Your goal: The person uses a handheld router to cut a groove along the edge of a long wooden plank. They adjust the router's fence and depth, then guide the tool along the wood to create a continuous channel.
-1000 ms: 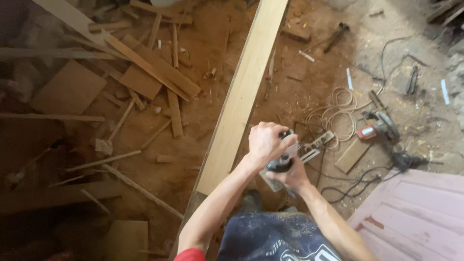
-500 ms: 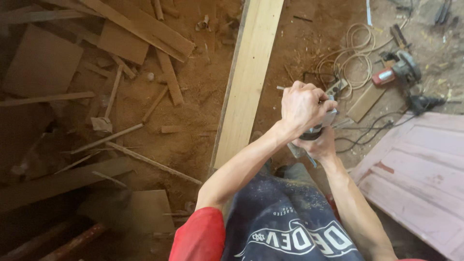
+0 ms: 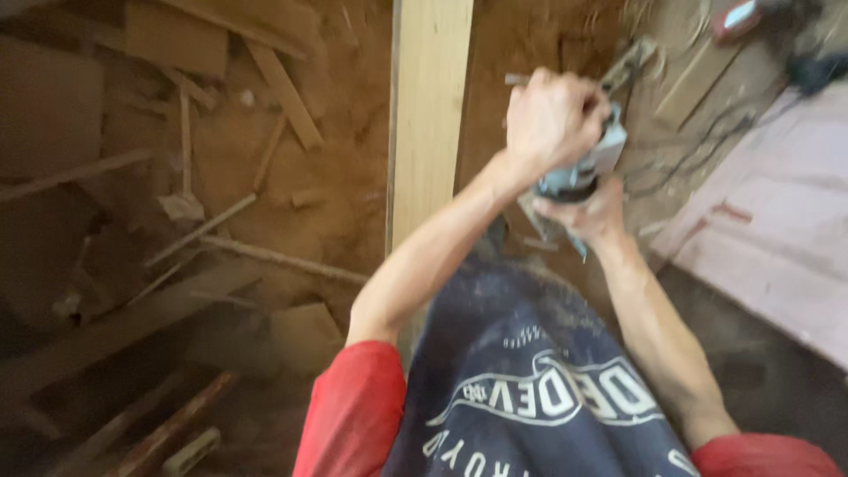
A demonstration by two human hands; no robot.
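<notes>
Left hand fisted above cupped right hand (both arms extended)

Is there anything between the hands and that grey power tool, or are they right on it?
Nothing visible stands between them. The left hand wraps over the top of the grey power tool, and the right hand cups it from below, beside the long pale plank.

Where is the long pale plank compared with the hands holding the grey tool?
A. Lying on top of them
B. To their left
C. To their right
B: the plank runs up the frame left of the left hand, which grips the tool.
</notes>
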